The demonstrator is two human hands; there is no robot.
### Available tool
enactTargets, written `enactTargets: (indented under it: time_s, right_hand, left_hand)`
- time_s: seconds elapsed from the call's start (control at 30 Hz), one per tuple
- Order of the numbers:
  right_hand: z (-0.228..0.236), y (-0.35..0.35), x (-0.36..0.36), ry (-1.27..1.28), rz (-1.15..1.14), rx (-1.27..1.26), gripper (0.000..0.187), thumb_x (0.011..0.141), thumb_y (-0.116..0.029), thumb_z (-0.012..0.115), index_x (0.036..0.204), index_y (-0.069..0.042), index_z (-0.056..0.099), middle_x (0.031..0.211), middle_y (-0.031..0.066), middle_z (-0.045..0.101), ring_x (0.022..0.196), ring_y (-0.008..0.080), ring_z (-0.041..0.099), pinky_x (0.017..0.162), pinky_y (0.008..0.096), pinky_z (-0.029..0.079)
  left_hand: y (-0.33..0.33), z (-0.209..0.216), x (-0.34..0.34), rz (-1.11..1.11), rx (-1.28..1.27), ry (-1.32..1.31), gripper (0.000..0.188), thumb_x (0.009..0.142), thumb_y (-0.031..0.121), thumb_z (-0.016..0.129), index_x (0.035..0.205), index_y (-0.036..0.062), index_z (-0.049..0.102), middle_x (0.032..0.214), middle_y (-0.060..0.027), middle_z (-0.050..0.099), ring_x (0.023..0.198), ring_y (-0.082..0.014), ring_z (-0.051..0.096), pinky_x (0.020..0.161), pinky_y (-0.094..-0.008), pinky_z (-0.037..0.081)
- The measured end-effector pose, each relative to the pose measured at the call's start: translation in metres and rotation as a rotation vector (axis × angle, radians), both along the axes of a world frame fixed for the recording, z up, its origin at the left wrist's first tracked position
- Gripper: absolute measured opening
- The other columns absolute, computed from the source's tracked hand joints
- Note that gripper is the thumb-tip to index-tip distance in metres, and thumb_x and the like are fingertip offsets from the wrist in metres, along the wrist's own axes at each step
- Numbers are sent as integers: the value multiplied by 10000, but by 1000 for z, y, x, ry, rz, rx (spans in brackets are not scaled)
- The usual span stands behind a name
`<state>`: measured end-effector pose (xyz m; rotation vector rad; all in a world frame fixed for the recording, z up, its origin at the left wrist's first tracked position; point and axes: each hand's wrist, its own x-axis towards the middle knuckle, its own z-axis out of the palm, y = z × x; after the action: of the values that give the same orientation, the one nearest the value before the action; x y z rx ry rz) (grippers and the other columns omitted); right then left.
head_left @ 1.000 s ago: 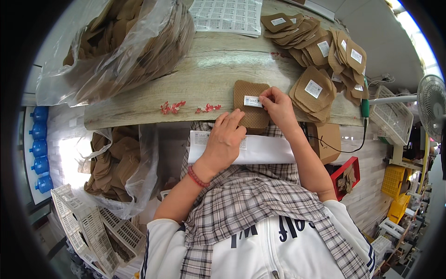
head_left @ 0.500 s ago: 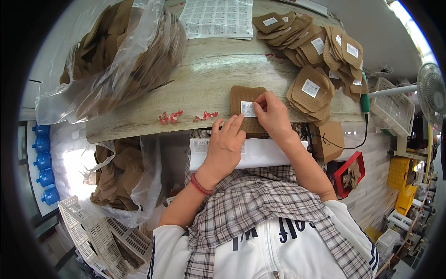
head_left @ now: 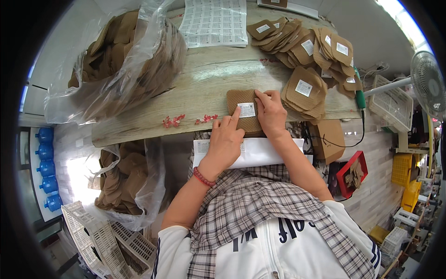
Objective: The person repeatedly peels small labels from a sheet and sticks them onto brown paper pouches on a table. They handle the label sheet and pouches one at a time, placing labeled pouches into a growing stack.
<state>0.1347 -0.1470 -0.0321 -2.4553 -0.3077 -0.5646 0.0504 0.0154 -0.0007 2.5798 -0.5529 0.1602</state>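
— Where is the brown pad they are working on?

— The brown pad (head_left: 242, 110) lies flat at the near edge of the wooden surface (head_left: 204, 88), right in front of the person, with a small white label (head_left: 246, 109) on its middle.

— What is the left hand doing?

— The left hand (head_left: 226, 141) rests at the pad's near left corner. Its index finger is stretched out and presses on the left edge of the label; the other fingers are loosely curled, clamped on nothing.

— And the right hand?

— The right hand (head_left: 270, 113) lies flat over the pad's right side, fingers together and extended, their tips touching the label's right edge. It grips nothing either.

— What else is around?

— To the right, a heap of labelled pads (head_left: 310, 56) fans out along the far right of the surface. On the far left sits a clear plastic bag of pads (head_left: 125, 60), and a printed sheet of labels (head_left: 213, 22) lies at the far edge. A white strip of backing paper (head_left: 253, 152) sits on the person's lap, just near of the surface edge. A second bag (head_left: 127, 181) hangs below on the left.
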Motion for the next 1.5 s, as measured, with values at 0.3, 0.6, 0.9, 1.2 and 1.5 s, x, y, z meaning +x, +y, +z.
enactTargets:
  time_s: [0.3,0.6,0.9,1.2,1.5]
  right_hand:
    - [2,-7,10,-322,142,39,111,817,-73,670,898,-65,594,883,71,616,824,299,611,639,424,496]
    - [-1,-14,18,116,128,276,165,887,-110,576,1005,-17,509,782,188,633,696,357,640,640,445,498]
    - [59,-89,39,-82,-144,599,170,934,-102,562,1046,25,548,891,169,670,794,279,661,724,373,531]
    - [46,-46,-85,13,381,51,342,785,-135,749,1115,-109,663,1017,84,672,988,304,620,907,379,460]
    - [11,-37,-93,107,445,170,93,750,-156,770,835,-145,734,756,6,637,755,216,600,705,347,431]
  left_hand:
    - [-2,-3,-6,12,35,-45,84,746,97,702,775,20,686,1480,-206,416,1232,-318,440,1016,-447,326]
    - [-10,-8,-18,11,-58,2,118,836,110,628,828,-3,662,1476,-286,370,1399,-426,306,1136,-528,238]
    - [-5,-19,-18,5,-26,-19,99,846,122,640,848,27,665,1479,-242,388,1414,-408,291,1149,-536,218]
    - [-9,1,-30,30,-153,-88,95,841,132,651,848,37,654,1208,-132,595,1203,-322,486,1010,-455,351]
    - [21,-6,-56,166,-328,-3,102,853,126,631,861,34,672,799,-98,636,776,-278,614,720,-377,463]
